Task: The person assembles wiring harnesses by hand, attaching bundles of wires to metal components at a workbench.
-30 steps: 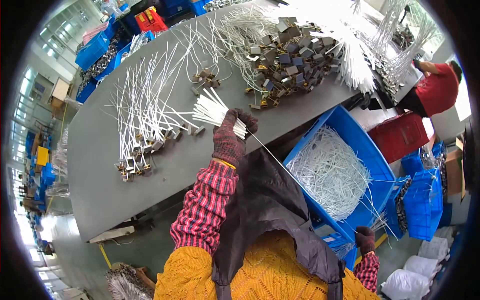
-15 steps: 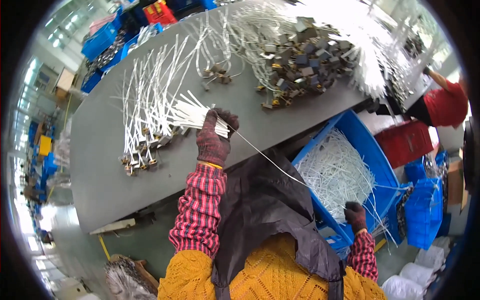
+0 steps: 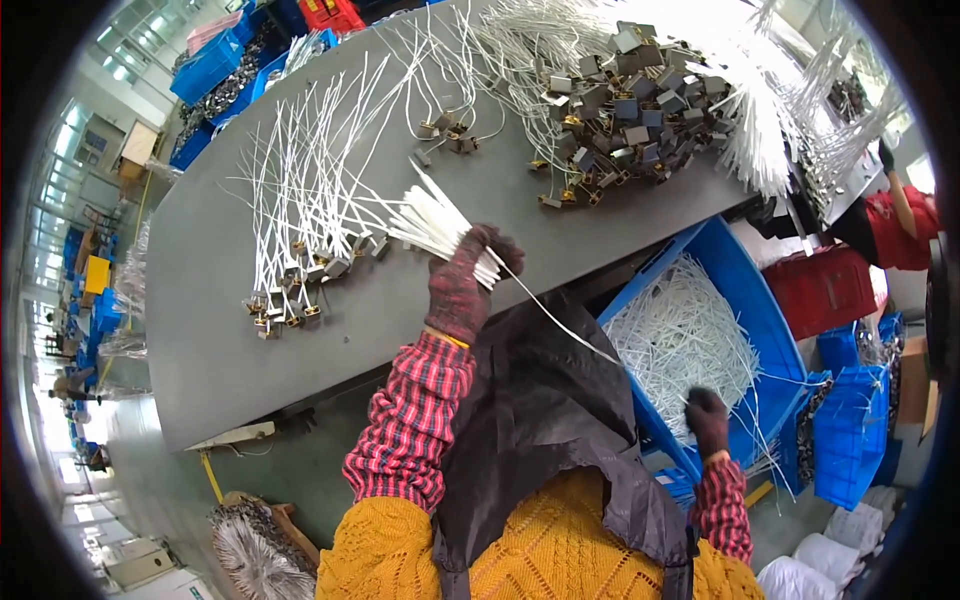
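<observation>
My left hand (image 3: 468, 285), in a dark knitted glove, is wrapped round a bundle of short white tube-like strips (image 3: 432, 222) above the table's front edge. From this hand a thin white strand (image 3: 560, 325) hangs across my black apron toward a blue bin (image 3: 772, 312). Tangled white strands (image 3: 680, 335) fill much of that bin. Over its near part is my gloved right hand (image 3: 707, 418), fingers curled; what they hold, if anything, is hidden. Beside the bundle, white-wired parts with small grey blocks (image 3: 300, 270) lie on the grey table (image 3: 220, 385).
A large heap of grey blocks with brass-coloured pieces (image 3: 635, 110) covers the table's far right, among white wires. Behind the bin stands a red crate (image 3: 825, 285); a co-worker's red sleeve (image 3: 905, 225) shows nearby. More blue bins (image 3: 850, 435) stand at the right.
My left hand and its bundle have shifted right relative to the table. The strand now sags more and curves closer to the bin's edge. My right hand stays over the bin.
</observation>
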Demonstrator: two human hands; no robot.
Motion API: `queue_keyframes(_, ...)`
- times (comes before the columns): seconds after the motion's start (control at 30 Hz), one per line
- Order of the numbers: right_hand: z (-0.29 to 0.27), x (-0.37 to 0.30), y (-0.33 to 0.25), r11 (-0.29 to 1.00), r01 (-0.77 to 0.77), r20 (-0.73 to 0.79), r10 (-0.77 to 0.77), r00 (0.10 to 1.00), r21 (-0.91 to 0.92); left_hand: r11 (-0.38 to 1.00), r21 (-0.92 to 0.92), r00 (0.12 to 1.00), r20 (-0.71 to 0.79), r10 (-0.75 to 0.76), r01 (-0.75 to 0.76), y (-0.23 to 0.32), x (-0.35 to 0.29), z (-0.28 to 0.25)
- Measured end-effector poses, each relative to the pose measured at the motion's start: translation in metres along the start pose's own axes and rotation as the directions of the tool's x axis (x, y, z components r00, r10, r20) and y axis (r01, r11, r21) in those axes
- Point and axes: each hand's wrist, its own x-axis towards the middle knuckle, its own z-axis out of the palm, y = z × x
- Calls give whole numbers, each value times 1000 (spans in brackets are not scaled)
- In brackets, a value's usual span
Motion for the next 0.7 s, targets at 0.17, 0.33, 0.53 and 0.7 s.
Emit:
queue_keyframes(0.17, 171, 25, -166, 928, 260, 342, -343, 875, 265, 988, 156, 999, 42, 1, -7, -26, -15, -2)
queue_keyframes(0.33, 243, 23, -238, 743, 659, 357, -651, 670, 117, 985, 3, 983, -47, 175, -175, 10, 0, -36)
queue_keyframes(0.53, 257, 13, -240, 905, 312, 507, -421, 752, 288, 943, 212, 950, -123, 287, -258, 27, 1, -80)
queue_keyframes(0.7, 319, 34, -269, 795, 568, 391, -602, 696, 212, 885, 455, 946, -235, 222, -95, 4, -4, -38)
